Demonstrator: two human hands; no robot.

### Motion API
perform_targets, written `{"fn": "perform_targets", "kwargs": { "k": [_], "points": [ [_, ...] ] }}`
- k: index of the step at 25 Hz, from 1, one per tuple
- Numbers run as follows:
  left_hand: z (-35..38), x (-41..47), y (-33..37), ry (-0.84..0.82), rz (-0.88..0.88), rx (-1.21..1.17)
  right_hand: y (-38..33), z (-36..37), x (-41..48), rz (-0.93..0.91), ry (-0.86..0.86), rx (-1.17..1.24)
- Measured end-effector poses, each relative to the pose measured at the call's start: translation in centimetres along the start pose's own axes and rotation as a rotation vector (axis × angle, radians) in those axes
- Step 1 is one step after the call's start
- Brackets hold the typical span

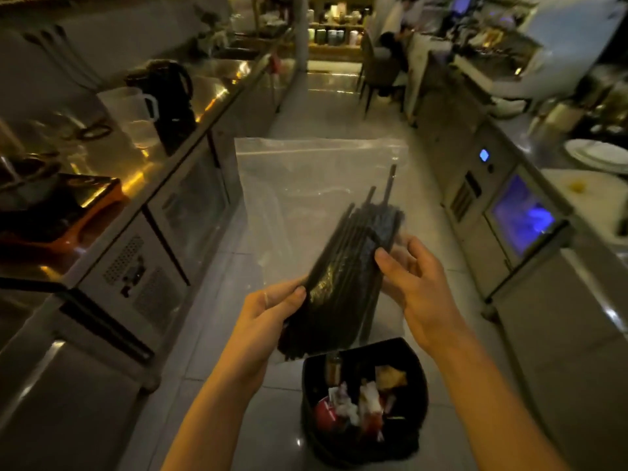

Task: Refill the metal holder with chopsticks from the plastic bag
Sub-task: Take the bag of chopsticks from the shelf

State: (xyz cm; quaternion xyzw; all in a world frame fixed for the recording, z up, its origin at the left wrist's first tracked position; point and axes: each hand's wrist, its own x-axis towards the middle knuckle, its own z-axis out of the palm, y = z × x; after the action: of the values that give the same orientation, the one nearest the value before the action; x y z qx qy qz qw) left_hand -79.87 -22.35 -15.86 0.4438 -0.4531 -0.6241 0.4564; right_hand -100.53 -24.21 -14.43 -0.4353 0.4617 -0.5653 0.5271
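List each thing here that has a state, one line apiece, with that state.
plastic bag: held upright, clear, top end up.
chopsticks: black, bundled inside the bag, a few tips standing above the rest.
left hand: gripping the bundle through the bag.
right hand: gripping the bundle's right side.
bin: on the floor, open, holding rubbish.
kettle: upright on the left counter.
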Motion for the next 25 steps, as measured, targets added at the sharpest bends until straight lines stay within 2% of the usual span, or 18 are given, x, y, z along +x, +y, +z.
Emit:
{"fn": "perform_targets", "kwargs": {
  "k": [4,6,10,13,19,25],
  "points": [
    [2.4,2.2,-0.5,-0.153,-0.022,0.038,-0.7,-2.7,-1.8,-0.029,0.121,-0.007],
    [3.4,3.2,-1.0,-0.28,-0.032,0.057,-1.1,-3.4,-3.5,-0.043,0.232,-0.023],
    [5.9,4.5,-2.5,-0.443,-0.109,0.002,-1.7,-4.7,-7.0,-0.056,0.452,-0.077],
    [8.3,5.0,-4.1,-0.56,-0.143,-0.027,-2.0,-6.3,-9.4,-0.058,0.552,-0.136],
    [14.9,3.7,-6.5,-0.615,-0.203,0.046,-2.3,-11.1,-14.2,-0.083,0.73,-0.179],
    [25.4,2.1,-8.5,-0.664,-0.186,0.154,-2.9,-20.3,-17.7,-0.143,0.807,-0.172]
  ]
}}
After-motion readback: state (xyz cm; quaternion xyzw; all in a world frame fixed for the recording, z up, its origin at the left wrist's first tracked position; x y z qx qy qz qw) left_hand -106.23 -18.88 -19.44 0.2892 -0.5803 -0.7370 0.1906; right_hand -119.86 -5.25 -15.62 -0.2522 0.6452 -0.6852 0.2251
